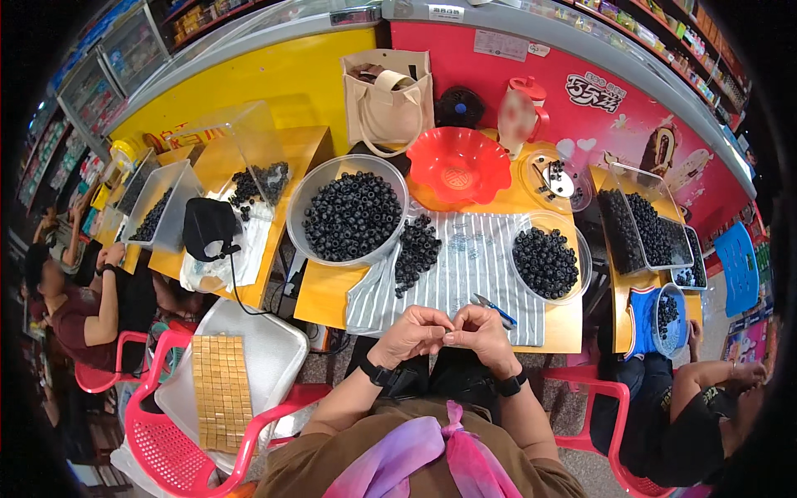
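Left hand (408, 334) and right hand (483, 330) pinched together on one small dark bead (449, 335) at table's (332, 290) near edge. Two round bowls of black beads: large (351, 214), small (545, 262). One loose pile (416, 249) on striped cloth (465, 274).

White labels (501, 44) on red freezer (631, 116)

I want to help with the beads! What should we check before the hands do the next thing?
1. Left hand and right hand together, pinching something small: ok.
2. What is pinched: cannot tell, too small.
3. Big bowl of black beads within reach: ok.
4. Loose bead pile on striped cloth: ok.
5. Blue-handled tool beside right hand: ok.
6. Red bowl empty: ok.
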